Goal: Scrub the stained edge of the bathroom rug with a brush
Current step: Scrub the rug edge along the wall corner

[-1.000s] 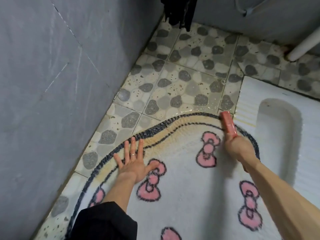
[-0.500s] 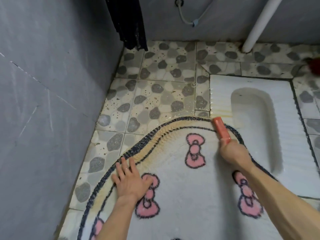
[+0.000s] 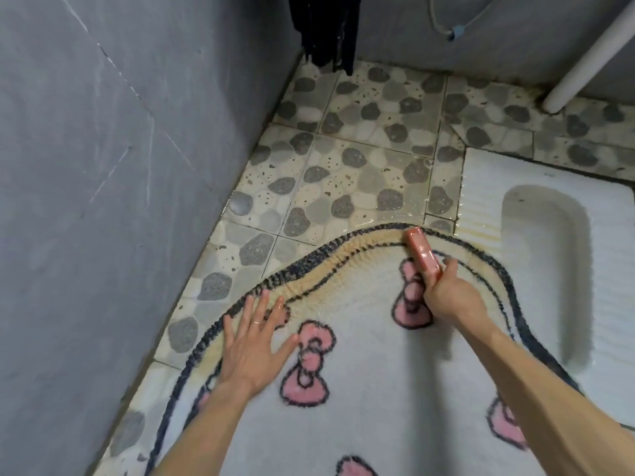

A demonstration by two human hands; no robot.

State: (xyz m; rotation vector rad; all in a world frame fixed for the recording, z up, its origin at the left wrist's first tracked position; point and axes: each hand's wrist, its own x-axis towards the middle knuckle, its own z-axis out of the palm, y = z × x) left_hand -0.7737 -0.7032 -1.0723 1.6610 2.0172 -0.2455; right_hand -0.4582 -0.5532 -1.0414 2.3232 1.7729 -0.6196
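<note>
Shaggy white rug [image 3: 378, 389], yellowed braided far edge: left hand [image 3: 254, 352] pressed flat, fingers spread; right hand [image 3: 453, 298] grips oblong red brush [image 3: 423, 252].

One view only: head-worn, wide-angle. Looks forward and steeply down onto the floor [image 3: 360, 187], from over the near part of the rug [image 3: 378, 407]; close range. Both forearms enter at the bottom edge; left hand [image 3: 254, 348] and right hand [image 3: 450, 297], holding the brush [image 3: 423, 250], sit mid-frame. Wall [image 3: 103, 201] fills the left; floor's far corner lies near the top edge.
</note>
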